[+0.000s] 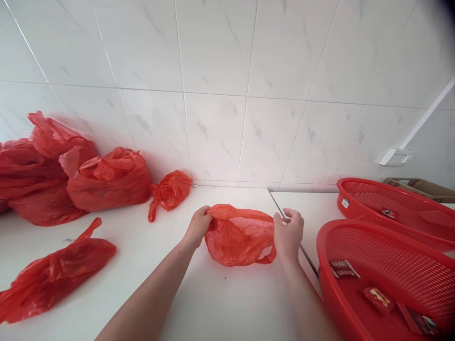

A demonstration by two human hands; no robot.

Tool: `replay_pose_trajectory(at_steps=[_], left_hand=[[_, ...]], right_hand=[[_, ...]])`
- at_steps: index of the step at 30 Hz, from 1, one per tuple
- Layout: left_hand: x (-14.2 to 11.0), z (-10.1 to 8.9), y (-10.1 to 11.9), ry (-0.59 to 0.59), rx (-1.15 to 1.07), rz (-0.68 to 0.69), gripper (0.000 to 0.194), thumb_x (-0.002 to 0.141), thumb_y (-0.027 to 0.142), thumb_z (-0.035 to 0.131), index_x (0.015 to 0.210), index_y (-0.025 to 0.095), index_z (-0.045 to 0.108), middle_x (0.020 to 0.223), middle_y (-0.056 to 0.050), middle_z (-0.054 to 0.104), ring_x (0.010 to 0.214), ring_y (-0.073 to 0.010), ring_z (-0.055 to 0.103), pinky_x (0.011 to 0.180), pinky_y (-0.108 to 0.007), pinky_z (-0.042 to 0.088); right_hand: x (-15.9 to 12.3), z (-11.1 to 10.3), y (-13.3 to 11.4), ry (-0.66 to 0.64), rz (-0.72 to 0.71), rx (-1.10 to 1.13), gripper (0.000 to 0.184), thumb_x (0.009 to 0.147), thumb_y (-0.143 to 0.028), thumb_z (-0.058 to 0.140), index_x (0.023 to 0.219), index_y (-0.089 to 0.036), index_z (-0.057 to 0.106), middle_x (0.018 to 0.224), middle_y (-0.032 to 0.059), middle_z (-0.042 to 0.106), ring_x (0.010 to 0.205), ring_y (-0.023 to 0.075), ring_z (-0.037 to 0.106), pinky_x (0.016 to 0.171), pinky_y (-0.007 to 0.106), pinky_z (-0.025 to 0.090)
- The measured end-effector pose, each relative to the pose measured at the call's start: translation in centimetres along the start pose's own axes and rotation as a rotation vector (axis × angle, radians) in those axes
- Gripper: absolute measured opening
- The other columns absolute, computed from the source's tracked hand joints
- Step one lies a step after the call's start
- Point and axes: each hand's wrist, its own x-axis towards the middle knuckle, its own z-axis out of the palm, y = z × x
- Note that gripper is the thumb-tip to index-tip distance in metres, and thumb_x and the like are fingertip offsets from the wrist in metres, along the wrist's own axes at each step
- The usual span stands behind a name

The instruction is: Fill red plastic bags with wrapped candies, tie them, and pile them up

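Note:
A thin red plastic bag (240, 239) is spread between my two hands over the white table, its mouth partly open. My left hand (199, 226) pinches the bag's upper left rim between thumb and fingers. At the opposite edge, my right hand (288, 232) has its thumb side against the bag, with the other fingers loosely curled. The exact grip of the right fingertips is partly hidden. A loop-shaped hole, like a handle, shows at the bag's lower right. I can make out nothing inside it.
Filled red bags (110, 180) stand at the left along the tiled wall. A small knotted bag (174, 189) and a longer bag (67, 270) lie nearer. On the right, a red plastic basket (325, 237) holds several small packets; another basket (343, 189) and a cardboard box (423, 187) stand behind.

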Motion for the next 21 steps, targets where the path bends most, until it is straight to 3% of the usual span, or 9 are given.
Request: replay_pose_trajectory(at_steps=[2, 4, 6, 10, 15, 17, 18, 19, 21], left_hand=[[-0.4, 0.6, 0.2, 0.02, -0.069, -0.035, 0.005, 0.067, 0.021, 0.054, 0.068, 0.019, 0.049, 0.059, 0.002, 0.052, 0.049, -0.0089, 0.046, 0.044, -0.019, 0.033], [-0.9, 1.6, 0.8, -0.003, -0.144, -0.064, 0.007, 0.067, 0.023, 0.055, 0.069, 0.019, 0.051, 0.061, 0.002, 0.053, 0.05, -0.0088, 0.047, 0.046, -0.019, 0.036], [-1.4, 2.1, 1.5, -0.075, -0.216, -0.096, 0.009, 0.068, 0.027, 0.057, 0.071, 0.018, 0.054, 0.064, 0.0, 0.056, 0.054, -0.0109, 0.052, 0.051, -0.022, 0.043], [-1.6, 0.2, 2.8, -0.149, -0.267, -0.157, 0.018, 0.067, 0.033, 0.06, 0.07, 0.015, 0.06, 0.065, -0.006, 0.06, 0.061, -0.0182, 0.06, 0.06, -0.032, 0.052], [-1.9, -3.8, 4.6, 0.136, -0.193, -0.066, 0.018, 0.065, 0.028, 0.063, 0.077, 0.017, 0.058, 0.073, -0.005, 0.06, 0.065, -0.0178, 0.059, 0.057, -0.029, 0.05], [-3.6, -3.5, 5.6, 0.287, -0.131, 0.095, 0.027, 0.067, 0.027, 0.065, 0.092, 0.021, 0.057, 0.086, -0.003, 0.061, 0.078, -0.0175, 0.059, 0.066, -0.027, 0.049], [-4.7, -2.9, 6.0, 0.29, -0.066, 0.206, 0.028, 0.068, 0.026, 0.064, 0.095, 0.023, 0.058, 0.09, -0.002, 0.061, 0.082, -0.0173, 0.059, 0.069, -0.027, 0.048], [-5.8, -2.1, 6.2, 0.216, 0.017, 0.313, 0.025, 0.069, 0.025, 0.064, 0.094, 0.025, 0.059, 0.09, -0.001, 0.062, 0.083, -0.0175, 0.059, 0.071, -0.027, 0.048], [-7.7, -0.2, 6.0, -0.185, 0.192, 0.393, 0.013, 0.068, 0.022, 0.067, 0.08, 0.026, 0.064, 0.08, -0.001, 0.064, 0.075, -0.019, 0.06, 0.068, -0.028, 0.047]], right_hand=[[-2.1, 0.9, -1.5, -0.034, -0.278, -0.164, 0.02, 0.078, -0.038, 0.057, 0.091, -0.024, 0.055, 0.1, 0.0073, 0.058, 0.09, 0.0214, 0.052, 0.075, 0.032, 0.04], [-4.1, 1.9, -2.1, -0.245, -0.437, -0.316, 0.017, 0.085, -0.038, 0.047, 0.081, -0.024, 0.056, 0.08, 0.0046, 0.059, 0.074, 0.0191, 0.053, 0.069, 0.032, 0.039], [-5.2, 2.5, -1.4, -0.41, -0.363, -0.416, 0.02, 0.086, -0.038, 0.046, 0.075, -0.026, 0.058, 0.068, 0.0028, 0.058, 0.064, 0.0182, 0.051, 0.062, 0.032, 0.037], [-3.7, 1.9, 2.0, -0.362, -0.097, -0.521, 0.015, 0.075, -0.041, 0.059, 0.07, -0.027, 0.061, 0.07, 0.0043, 0.063, 0.063, 0.0202, 0.051, 0.054, 0.032, 0.033], [-1.8, 0.8, 3.7, -0.473, -0.02, -0.492, 0.013, 0.063, -0.032, 0.067, 0.057, -0.027, 0.057, 0.057, 0.0006, 0.058, 0.05, 0.0161, 0.048, 0.046, 0.029, 0.029], [-2.1, 1.1, 3.8, -0.536, -0.005, -0.462, 0.011, 0.058, -0.025, 0.068, 0.056, -0.027, 0.057, 0.053, -0.0015, 0.057, 0.046, 0.0141, 0.046, 0.043, 0.027, 0.027], [-2.2, 1.3, 3.9, -0.564, 0.004, -0.449, 0.012, 0.056, -0.023, 0.068, 0.055, -0.027, 0.057, 0.052, -0.0019, 0.056, 0.044, 0.0134, 0.045, 0.042, 0.027, 0.026], [-2.4, 1.6, 4.0, -0.594, 0.014, -0.438, 0.013, 0.054, -0.02, 0.068, 0.054, -0.027, 0.057, 0.05, -0.002, 0.056, 0.043, 0.013, 0.044, 0.041, 0.026, 0.025], [-2.6, 2.0, 4.3, -0.662, 0.035, -0.426, 0.016, 0.052, -0.017, 0.069, 0.049, -0.026, 0.055, 0.045, -0.0016, 0.053, 0.04, 0.0122, 0.042, 0.04, 0.026, 0.023]])
